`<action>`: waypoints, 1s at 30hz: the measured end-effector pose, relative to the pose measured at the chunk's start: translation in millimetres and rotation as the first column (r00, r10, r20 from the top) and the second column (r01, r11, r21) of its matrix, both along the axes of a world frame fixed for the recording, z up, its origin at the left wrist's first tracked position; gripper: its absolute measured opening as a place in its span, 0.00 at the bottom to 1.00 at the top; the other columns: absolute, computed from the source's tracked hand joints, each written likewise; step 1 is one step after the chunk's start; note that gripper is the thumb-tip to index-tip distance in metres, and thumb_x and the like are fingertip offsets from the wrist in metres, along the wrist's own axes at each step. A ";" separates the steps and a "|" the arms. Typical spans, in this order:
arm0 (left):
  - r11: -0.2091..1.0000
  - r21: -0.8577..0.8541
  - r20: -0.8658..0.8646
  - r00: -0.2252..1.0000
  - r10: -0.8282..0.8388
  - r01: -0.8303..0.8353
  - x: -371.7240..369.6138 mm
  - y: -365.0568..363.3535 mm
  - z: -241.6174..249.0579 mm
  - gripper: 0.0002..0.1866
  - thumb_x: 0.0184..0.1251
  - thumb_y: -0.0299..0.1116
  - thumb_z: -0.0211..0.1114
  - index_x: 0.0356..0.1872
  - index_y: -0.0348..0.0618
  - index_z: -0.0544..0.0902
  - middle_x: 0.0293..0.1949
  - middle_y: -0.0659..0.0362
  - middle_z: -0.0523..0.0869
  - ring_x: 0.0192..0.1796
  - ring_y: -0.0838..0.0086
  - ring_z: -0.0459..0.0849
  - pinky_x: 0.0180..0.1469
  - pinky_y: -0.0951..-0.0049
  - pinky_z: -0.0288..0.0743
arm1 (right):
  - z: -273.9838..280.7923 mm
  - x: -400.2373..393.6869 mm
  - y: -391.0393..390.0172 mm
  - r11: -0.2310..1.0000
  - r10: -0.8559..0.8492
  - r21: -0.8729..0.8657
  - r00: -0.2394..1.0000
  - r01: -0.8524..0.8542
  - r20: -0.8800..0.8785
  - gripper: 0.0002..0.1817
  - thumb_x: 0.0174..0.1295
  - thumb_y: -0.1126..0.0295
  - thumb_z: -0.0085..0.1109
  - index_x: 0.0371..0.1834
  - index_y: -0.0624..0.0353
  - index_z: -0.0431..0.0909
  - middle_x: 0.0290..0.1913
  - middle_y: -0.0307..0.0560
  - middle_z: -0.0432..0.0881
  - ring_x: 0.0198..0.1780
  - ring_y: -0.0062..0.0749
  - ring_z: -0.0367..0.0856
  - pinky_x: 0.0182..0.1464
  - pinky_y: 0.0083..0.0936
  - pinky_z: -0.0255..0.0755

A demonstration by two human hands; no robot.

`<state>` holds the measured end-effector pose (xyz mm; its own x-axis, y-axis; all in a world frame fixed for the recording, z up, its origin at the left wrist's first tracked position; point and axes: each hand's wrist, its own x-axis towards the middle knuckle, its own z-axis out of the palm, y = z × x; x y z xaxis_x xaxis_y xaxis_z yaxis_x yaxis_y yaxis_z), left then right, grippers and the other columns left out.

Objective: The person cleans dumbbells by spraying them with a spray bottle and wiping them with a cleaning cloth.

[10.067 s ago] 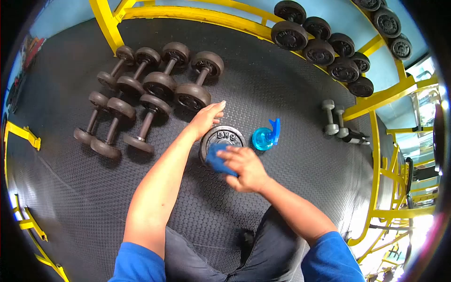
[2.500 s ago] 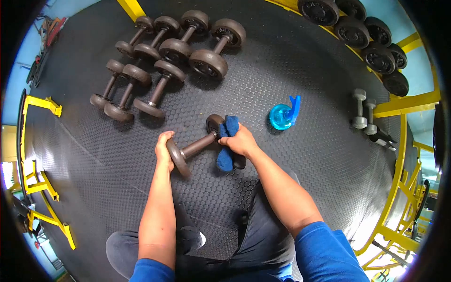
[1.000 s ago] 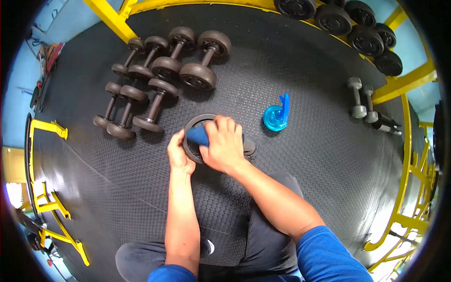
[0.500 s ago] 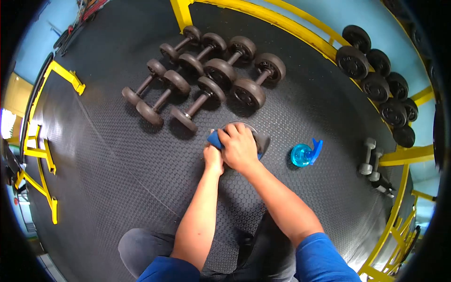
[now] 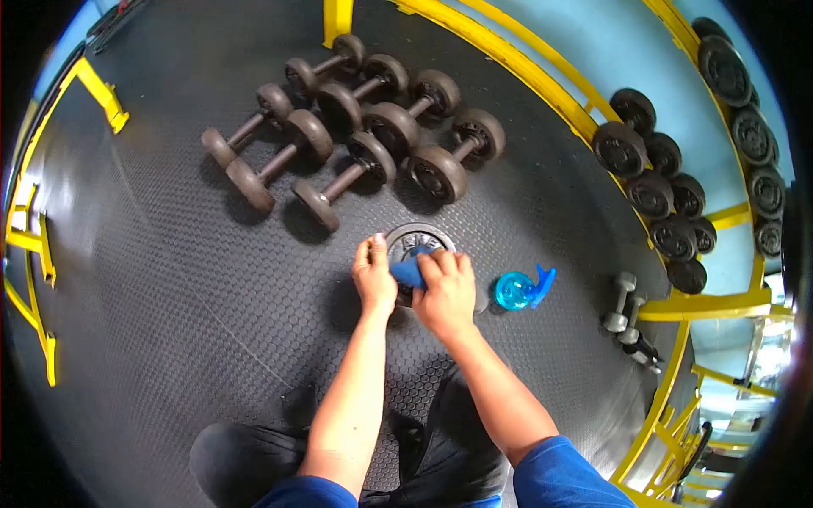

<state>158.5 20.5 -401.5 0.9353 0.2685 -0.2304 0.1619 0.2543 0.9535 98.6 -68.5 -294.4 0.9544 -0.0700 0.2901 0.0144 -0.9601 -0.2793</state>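
A dumbbell [image 5: 421, 230] is below my hands, its round weight face with raised lettering turned up toward me. My left hand [image 5: 374, 278] grips the left rim of that weight, thumb near the top edge. Fingers bent, my right hand [image 5: 446, 295] presses a blue cloth [image 5: 408, 272] onto the face. The dumbbell's handle and lower end are mostly hidden by my hands. Just right of my right hand stands a clear blue spray bottle [image 5: 512, 291] with a blue trigger head.
Several dark dumbbells [image 5: 347, 179] lie in two rows on the black textured mat [image 5: 212, 279] ahead. A yellow rack [image 5: 542, 63] with more dumbbells [image 5: 650, 195] runs along the right. Small grey dumbbells [image 5: 622, 303] lie at its foot. Yellow frames [image 5: 100, 93] stand at left.
My right hand has drawn back and lower with the cloth, uncovering the lettered weight face. My left hand has shifted onto the left rim. The view has turned slightly.
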 end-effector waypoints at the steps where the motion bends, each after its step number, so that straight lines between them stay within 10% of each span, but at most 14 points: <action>1: 0.994 -0.101 -0.061 0.997 -0.046 0.040 -3.3 3.9 13.6 0.17 0.77 0.45 0.60 0.46 0.39 0.83 0.32 0.69 0.79 0.31 0.80 0.73 0.37 0.75 0.70 | 4.1 -13.0 0.3 0.997 0.035 0.065 0.999 -0.033 -0.041 0.23 0.43 0.74 0.66 0.48 0.57 0.83 0.48 0.49 0.81 0.49 0.49 0.76 0.54 0.40 0.73; 3: 0.996 -0.078 0.015 0.999 -0.036 0.037 -12.1 0.9 36.2 0.15 0.77 0.42 0.60 0.51 0.41 0.81 0.34 0.68 0.76 0.33 0.80 0.71 0.38 0.77 0.68 | 9.4 -34.3 0.0 0.966 0.004 0.258 0.998 0.012 -0.064 0.23 0.44 0.75 0.65 0.49 0.58 0.83 0.49 0.51 0.81 0.53 0.51 0.76 0.57 0.41 0.73; 5: 0.936 0.314 0.335 0.941 0.049 -0.161 -28.1 -0.8 45.0 0.15 0.74 0.39 0.61 0.54 0.41 0.79 0.38 0.64 0.74 0.37 0.79 0.70 0.40 0.78 0.67 | 19.5 -37.0 -12.5 0.961 -0.114 0.251 0.993 0.115 -0.018 0.18 0.50 0.77 0.63 0.48 0.60 0.82 0.46 0.49 0.83 0.48 0.42 0.81 0.53 0.36 0.77; 7: 0.966 0.253 0.385 0.911 -0.145 0.047 -51.6 5.4 68.6 0.18 0.69 0.39 0.64 0.53 0.38 0.78 0.43 0.59 0.74 0.42 0.78 0.71 0.43 0.76 0.68 | 36.8 -30.9 -20.1 0.259 -0.384 0.862 0.866 0.435 -0.322 0.14 0.57 0.77 0.63 0.48 0.62 0.81 0.41 0.46 0.85 0.41 0.30 0.82 0.45 0.30 0.78; 9: 0.797 0.275 0.293 0.743 -0.602 0.538 -59.9 5.4 94.9 0.37 0.62 0.49 0.71 0.64 0.34 0.71 0.55 0.55 0.73 0.53 0.72 0.74 0.54 0.72 0.70 | 47.0 -29.2 -22.5 0.081 -0.381 0.953 0.893 0.291 -0.240 0.16 0.61 0.76 0.64 0.52 0.65 0.78 0.41 0.44 0.84 0.39 0.22 0.81 0.42 0.26 0.78; 14: 0.687 0.042 0.336 0.637 -0.693 0.725 -55.5 -8.0 114.0 0.49 0.57 0.39 0.78 0.74 0.36 0.58 0.65 0.51 0.71 0.66 0.65 0.72 0.68 0.63 0.67 | 64.2 -58.5 -67.9 -0.377 0.181 0.905 0.974 0.199 -0.139 0.31 0.69 0.52 0.59 0.69 0.59 0.72 0.59 0.42 0.81 0.53 0.28 0.80 0.49 0.25 0.76; 15: 0.696 0.114 0.277 0.650 -0.707 0.709 -50.1 -3.2 111.8 0.46 0.56 0.34 0.78 0.73 0.36 0.59 0.65 0.51 0.72 0.66 0.65 0.73 0.69 0.63 0.67 | 66.0 -74.6 -87.9 -0.368 0.221 0.912 0.970 0.182 -0.105 0.31 0.69 0.51 0.58 0.70 0.58 0.72 0.63 0.44 0.79 0.57 0.30 0.80 0.50 0.29 0.78; 19: 0.798 0.169 0.133 0.789 -0.600 0.579 -32.5 8.2 137.1 0.40 0.54 0.30 0.76 0.69 0.35 0.66 0.61 0.51 0.77 0.62 0.67 0.76 0.66 0.65 0.70 | -15.0 -160.3 -169.0 0.290 -0.063 0.748 0.791 0.597 -0.608 0.12 0.58 0.66 0.71 0.41 0.60 0.85 0.37 0.38 0.85 0.37 0.23 0.81 0.42 0.25 0.78; 21: 0.584 0.469 -0.118 0.702 -0.702 0.662 -15.4 20.1 149.8 0.38 0.52 0.34 0.78 0.65 0.36 0.71 0.56 0.50 0.81 0.59 0.68 0.80 0.63 0.66 0.73 | -82.5 -195.8 -196.5 0.560 -0.408 0.380 0.644 0.736 -0.647 0.33 0.46 0.58 0.79 0.55 0.62 0.80 0.54 0.55 0.84 0.57 0.44 0.82 0.61 0.39 0.75; 25: 0.062 0.819 -0.375 0.613 -0.696 0.571 5.9 29.5 167.6 0.37 0.48 0.46 0.79 0.61 0.45 0.77 0.54 0.45 0.83 0.59 0.52 0.82 0.63 0.59 0.74 | -113.0 -156.9 -214.5 0.658 -0.675 0.386 0.734 0.647 -0.081 0.45 0.43 0.54 0.81 0.65 0.62 0.74 0.63 0.62 0.77 0.66 0.55 0.74 0.68 0.44 0.68; 30: -0.063 0.762 -0.521 0.554 -0.649 0.644 19.1 44.7 221.0 0.31 0.49 0.47 0.78 0.52 0.39 0.81 0.51 0.45 0.83 0.57 0.54 0.83 0.59 0.59 0.75 | -149.3 -116.8 -238.1 0.756 -0.568 0.420 0.822 0.502 0.038 0.30 0.45 0.56 0.79 0.48 0.61 0.80 0.44 0.55 0.85 0.49 0.50 0.84 0.54 0.42 0.76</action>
